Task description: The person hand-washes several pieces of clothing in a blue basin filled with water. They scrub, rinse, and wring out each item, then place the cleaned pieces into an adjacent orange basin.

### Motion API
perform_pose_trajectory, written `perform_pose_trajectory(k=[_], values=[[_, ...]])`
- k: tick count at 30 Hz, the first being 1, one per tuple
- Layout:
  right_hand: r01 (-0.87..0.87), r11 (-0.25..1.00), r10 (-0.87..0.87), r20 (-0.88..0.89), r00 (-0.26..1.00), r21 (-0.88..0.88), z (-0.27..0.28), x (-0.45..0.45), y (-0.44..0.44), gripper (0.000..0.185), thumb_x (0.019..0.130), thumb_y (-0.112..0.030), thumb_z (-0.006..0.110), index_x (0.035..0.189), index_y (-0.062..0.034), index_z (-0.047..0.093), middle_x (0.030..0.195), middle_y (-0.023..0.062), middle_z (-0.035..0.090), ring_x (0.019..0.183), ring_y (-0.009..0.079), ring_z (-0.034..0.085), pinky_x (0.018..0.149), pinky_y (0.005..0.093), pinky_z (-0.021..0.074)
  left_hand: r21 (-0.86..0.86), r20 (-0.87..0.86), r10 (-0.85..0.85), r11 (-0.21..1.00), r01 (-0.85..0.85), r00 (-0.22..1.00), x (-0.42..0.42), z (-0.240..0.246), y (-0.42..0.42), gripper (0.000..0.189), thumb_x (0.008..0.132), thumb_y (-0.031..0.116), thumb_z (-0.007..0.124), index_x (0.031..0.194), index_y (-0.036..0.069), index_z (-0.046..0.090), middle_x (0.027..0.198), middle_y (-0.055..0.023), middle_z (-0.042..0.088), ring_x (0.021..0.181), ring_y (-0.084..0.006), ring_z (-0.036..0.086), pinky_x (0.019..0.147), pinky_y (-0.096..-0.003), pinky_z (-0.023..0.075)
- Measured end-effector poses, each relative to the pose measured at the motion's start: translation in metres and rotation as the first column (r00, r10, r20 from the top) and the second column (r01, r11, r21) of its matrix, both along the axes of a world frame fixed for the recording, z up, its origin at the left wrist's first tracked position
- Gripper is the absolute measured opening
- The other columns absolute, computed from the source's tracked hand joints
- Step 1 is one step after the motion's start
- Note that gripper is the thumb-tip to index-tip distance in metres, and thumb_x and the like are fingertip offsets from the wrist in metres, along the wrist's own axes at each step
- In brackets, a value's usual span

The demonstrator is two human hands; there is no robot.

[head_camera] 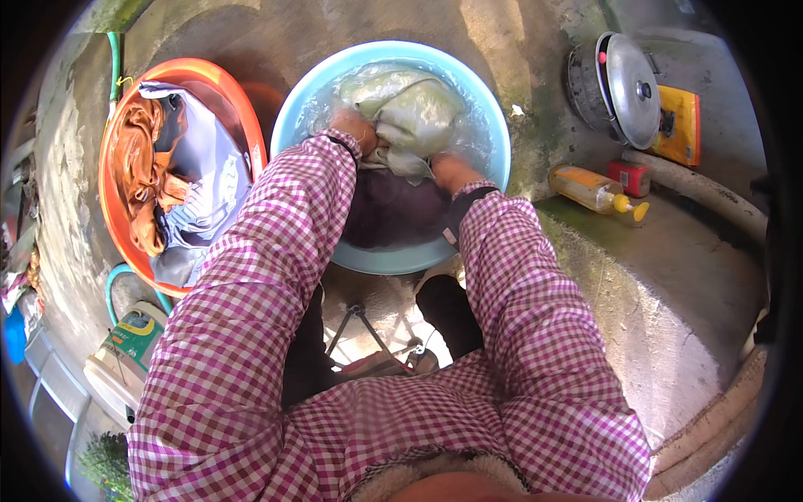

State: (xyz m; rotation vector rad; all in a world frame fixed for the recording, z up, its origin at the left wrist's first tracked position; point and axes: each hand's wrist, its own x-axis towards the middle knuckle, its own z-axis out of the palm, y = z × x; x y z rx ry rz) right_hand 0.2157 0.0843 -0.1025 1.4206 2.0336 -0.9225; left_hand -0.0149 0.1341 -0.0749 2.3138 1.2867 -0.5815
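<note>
A light blue plastic basin [392,262] full of water stands on the ground before me. In it a wet pale green cloth [414,113] bulges above the surface, with splashing water around it. My left hand [354,127] is at the cloth's left side, where the fabric bunches against it; its fingertips are hidden. My right hand [450,170] reaches into the water at the cloth's lower right edge, and its fingers are out of sight. Dark purple fabric [395,210] lies under water in the near half of the basin.
Left of the basin, an orange tub [248,119] holds brown clothes [141,163] and lavender clothes [210,157]. A lidded metal pot [633,88], a pump bottle [586,188], a red box [629,178] and a yellow packet [680,125] lie right. A bucket [119,376] stands lower left.
</note>
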Motion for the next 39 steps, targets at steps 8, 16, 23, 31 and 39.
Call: perform_pose_trajectory(k=[8,16,23,31,39], values=[[0.517,0.761,-0.647,-0.521,0.557,-0.392,0.158,0.025,0.004,0.045,0.087,-0.001,0.059,0.132,-0.0037,0.052,0.113,0.0079,0.063,0.100,0.0203,0.061,0.092,0.0341,0.0491,-0.259,0.219,0.161,0.961,-0.102,0.962,-0.030,0.049,-0.002,0.055,0.088,0.052,0.059,0.121,0.009,0.062,0.125,-0.0188,0.060,0.110,-0.0376,0.059,0.094,-0.0474,0.0462],[0.820,0.489,-0.543,-0.840,0.019,-0.297,0.377,0.025,0.000,0.045,0.090,0.001,0.065,0.132,-0.0073,0.051,0.123,0.0060,0.060,0.117,0.0208,0.056,0.105,0.0388,0.0419,-0.134,0.761,0.225,0.972,-0.192,0.609,-0.043,0.095,-0.014,0.118,0.065,0.028,0.088,0.154,0.015,0.011,0.154,-0.0282,0.018,0.136,-0.0445,0.034,0.110,-0.0450,0.0365],[0.957,0.285,-0.353,-0.934,0.057,-0.049,0.504,-0.003,-0.019,0.057,0.089,-0.001,0.064,0.142,-0.0069,0.044,0.137,0.0120,0.052,0.128,0.0254,0.048,0.109,0.0454,0.0370,-0.201,0.899,0.244,0.968,-0.150,0.364,0.031,0.151,-0.017,0.125,0.059,0.033,0.091,0.153,0.011,0.013,0.157,-0.0210,0.007,0.143,-0.0403,0.022,0.115,-0.0460,0.0290],[0.846,0.504,-0.259,-0.965,-0.041,-0.172,0.513,-0.017,-0.026,0.050,0.094,-0.014,0.059,0.141,-0.0047,0.043,0.142,0.0183,0.048,0.130,0.0316,0.047,0.109,0.0475,0.0377,-0.795,0.176,0.939,0.313,0.520,-0.297,0.115,0.093,0.002,0.075,0.070,0.010,0.083,0.135,0.008,0.046,0.141,-0.0169,0.039,0.123,-0.0308,0.048,0.103,-0.0418,0.0430],[0.735,0.625,-0.550,-0.817,0.174,-0.264,0.257,0.010,0.001,0.043,0.095,-0.007,0.060,0.135,-0.0050,0.044,0.124,0.0066,0.057,0.111,0.0179,0.057,0.099,0.0341,0.0455,-0.250,0.608,0.615,0.749,-0.614,0.503,-0.058,0.031,0.004,0.072,0.072,0.004,0.077,0.137,0.010,0.046,0.126,-0.0182,0.058,0.107,-0.0348,0.062,0.091,-0.0363,0.0505]])
